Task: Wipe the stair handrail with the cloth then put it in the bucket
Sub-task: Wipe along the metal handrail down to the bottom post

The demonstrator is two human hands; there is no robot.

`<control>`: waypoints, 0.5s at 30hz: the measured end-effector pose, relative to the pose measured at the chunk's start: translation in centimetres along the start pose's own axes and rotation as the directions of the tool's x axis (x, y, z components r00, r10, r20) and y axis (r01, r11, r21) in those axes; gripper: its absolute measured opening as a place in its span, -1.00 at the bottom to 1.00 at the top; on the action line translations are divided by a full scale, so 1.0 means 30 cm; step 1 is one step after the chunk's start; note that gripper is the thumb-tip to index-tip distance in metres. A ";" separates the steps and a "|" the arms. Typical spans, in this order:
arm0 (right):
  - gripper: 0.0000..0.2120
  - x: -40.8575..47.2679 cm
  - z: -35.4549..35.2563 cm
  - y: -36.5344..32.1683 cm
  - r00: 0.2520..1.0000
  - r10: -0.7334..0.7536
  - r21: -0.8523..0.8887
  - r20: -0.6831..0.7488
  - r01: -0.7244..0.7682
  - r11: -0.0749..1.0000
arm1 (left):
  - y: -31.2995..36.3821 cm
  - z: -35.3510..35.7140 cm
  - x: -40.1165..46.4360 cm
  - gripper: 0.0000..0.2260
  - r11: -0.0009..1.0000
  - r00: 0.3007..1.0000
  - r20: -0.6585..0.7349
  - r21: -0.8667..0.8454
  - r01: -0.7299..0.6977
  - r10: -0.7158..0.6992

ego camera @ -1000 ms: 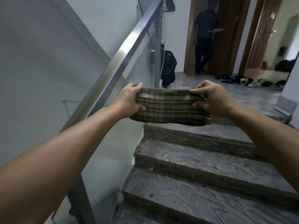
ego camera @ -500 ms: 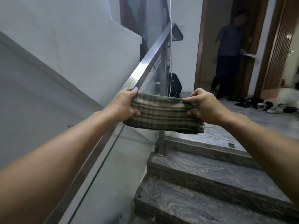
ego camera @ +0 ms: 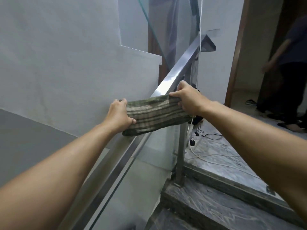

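Note:
A folded green striped cloth (ego camera: 154, 114) is stretched across the steel stair handrail (ego camera: 178, 68), which runs up from the lower left to a metal post (ego camera: 181, 153) at the landing. My left hand (ego camera: 119, 116) grips the cloth's left end on the wall side of the rail. My right hand (ego camera: 186, 97) grips the right end on the stair side. The cloth lies over the rail and hides that stretch of it. No bucket is in view.
A glass panel (ego camera: 149, 163) hangs under the rail. Grey marble steps (ego camera: 216, 205) rise on the right to a landing with loose cables (ego camera: 204, 135). A person in dark clothes (ego camera: 287, 72) stands by the doorway. White wall (ego camera: 66, 63) is on the left.
I have moved up the stairs and turned left toward the rail. Both hands carried the cloth from in front of me onto the handrail, right end higher.

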State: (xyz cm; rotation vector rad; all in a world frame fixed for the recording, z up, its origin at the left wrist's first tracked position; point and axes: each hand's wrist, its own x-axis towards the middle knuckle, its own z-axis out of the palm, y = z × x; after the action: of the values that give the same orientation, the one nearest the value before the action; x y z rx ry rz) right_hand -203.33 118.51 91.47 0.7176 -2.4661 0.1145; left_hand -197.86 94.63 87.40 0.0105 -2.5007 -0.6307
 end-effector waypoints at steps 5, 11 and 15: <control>-0.74 0.193 0.019 0.065 0.999 -0.034 -0.138 -0.012 0.032 0.990 | 0.020 0.057 0.127 -0.57 0.993 0.998 -0.023 -0.105 0.050 -0.053; -0.69 0.385 0.048 0.111 0.995 -0.095 -0.363 0.029 0.099 0.927 | 0.049 0.116 0.221 -0.46 0.997 0.988 0.131 0.010 0.075 -0.076; -0.62 0.442 0.059 0.143 0.988 -0.149 -0.452 0.048 0.154 0.879 | 0.119 0.136 0.226 -0.35 0.921 0.999 -0.004 0.388 -0.044 0.050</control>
State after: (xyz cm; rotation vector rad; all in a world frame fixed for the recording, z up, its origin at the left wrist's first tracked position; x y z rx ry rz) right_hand -215.67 115.53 97.49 0.6947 -2.3050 -0.5143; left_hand -205.28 98.64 89.46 0.1017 -2.5626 -0.1050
